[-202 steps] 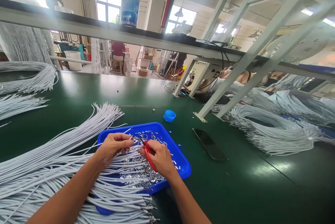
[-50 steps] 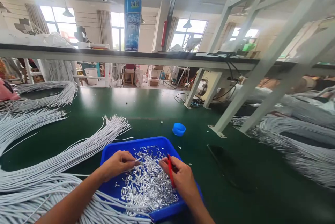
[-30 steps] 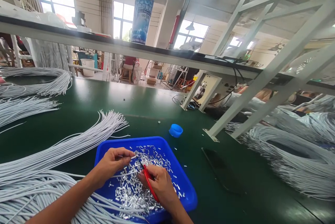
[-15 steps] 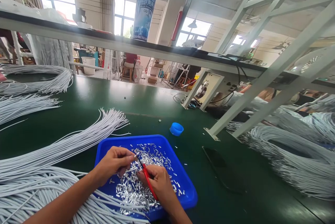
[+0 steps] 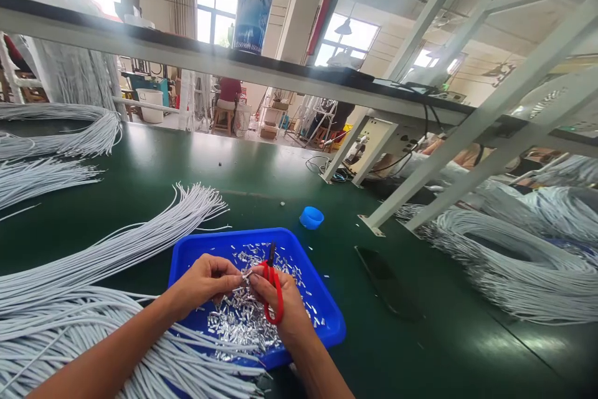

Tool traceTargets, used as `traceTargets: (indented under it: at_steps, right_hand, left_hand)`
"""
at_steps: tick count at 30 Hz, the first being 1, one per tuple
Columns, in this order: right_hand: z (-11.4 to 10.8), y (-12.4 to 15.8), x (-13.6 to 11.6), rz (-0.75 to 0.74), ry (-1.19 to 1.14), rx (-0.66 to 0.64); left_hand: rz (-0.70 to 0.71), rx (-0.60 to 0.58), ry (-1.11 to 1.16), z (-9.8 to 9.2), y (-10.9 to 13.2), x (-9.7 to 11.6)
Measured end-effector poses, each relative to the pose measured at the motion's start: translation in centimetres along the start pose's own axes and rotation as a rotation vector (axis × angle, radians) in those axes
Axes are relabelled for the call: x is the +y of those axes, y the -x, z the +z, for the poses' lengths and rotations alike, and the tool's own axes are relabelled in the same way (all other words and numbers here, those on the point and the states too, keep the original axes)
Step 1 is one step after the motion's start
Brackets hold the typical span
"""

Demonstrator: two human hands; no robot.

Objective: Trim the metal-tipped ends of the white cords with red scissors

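Above the blue tray [image 5: 327, 318], my left hand [image 5: 210, 281] is closed in a pinch on a small silver-white piece [image 5: 246, 274]; whether it is a wire end or a metal sleeve I cannot tell. My right hand [image 5: 283, 296] grips red-handled scissors [image 5: 279, 309] in its palm, dark blades pointing up and away. Its thumb and forefinger meet the same small piece at my left fingertips. Many small shiny metal sleeves [image 5: 243, 327] lie loose in the tray under both hands. White wires [image 5: 93, 330] pass under my left forearm, their ends over the tray's near-left side.
More bundles of white wire [image 5: 154, 237] lie to the left, and coiled ones [image 5: 523, 268] to the right. Beyond the tray sits a blue cap [image 5: 311, 217]. A dark phone-like slab [image 5: 385, 281] lies right of it. A metal frame [image 5: 434, 181] carries a shelf with a spray can [image 5: 256, 7].
The scissors have turned in my right hand, from blades at my left fingertips to blades pointing upward. My right thumb and forefinger now meet my left fingertips. The view has shifted slightly.
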State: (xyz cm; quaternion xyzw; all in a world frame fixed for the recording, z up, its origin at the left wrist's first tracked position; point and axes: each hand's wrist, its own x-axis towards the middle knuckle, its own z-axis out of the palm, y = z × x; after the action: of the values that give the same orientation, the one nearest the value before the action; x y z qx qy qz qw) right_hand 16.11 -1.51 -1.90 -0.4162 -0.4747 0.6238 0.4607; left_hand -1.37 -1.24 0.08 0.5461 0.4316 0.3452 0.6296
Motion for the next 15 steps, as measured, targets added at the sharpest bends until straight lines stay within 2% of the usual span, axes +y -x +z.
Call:
traceTargets:
  at_steps: [3,6,8,9,11,13,15]
  right_hand:
    - [0.2,0.2,0.2,-0.118,0.183,0.027]
    - [0.1,0.5,0.6,-0.479,0.646,0.098]
    - [0.2,0.6,0.9,-0.665,0.817,0.077]
    - [0.3,0.6,0.9,-0.677,0.783,0.072]
    - [0.4,0.4,0.7,-0.576,0.564,0.117]
    - [-0.1,-0.2,0.2,-0.437,0.318,0.225]
    - [-1.7,-0.9,-0.5,-0.374,0.208,0.300]
  left_hand:
    - [-0.021,0.011,-0.056,0.2,-0.1,-0.2]
    - [-0.077,0.095,-0.172,0.4,-0.3,-0.5]
    - [-0.117,0.159,-0.243,0.4,-0.3,-0.8]
    - [-0.134,0.166,-0.254,0.4,-0.3,-0.8]
    - [-0.124,0.127,-0.236,0.1,-0.2,-0.7]
    - [-0.020,0.056,-0.237,-0.2,-0.1,-0.4]
    - [0.122,-0.004,-0.321,-0.5,0.1,0.0]
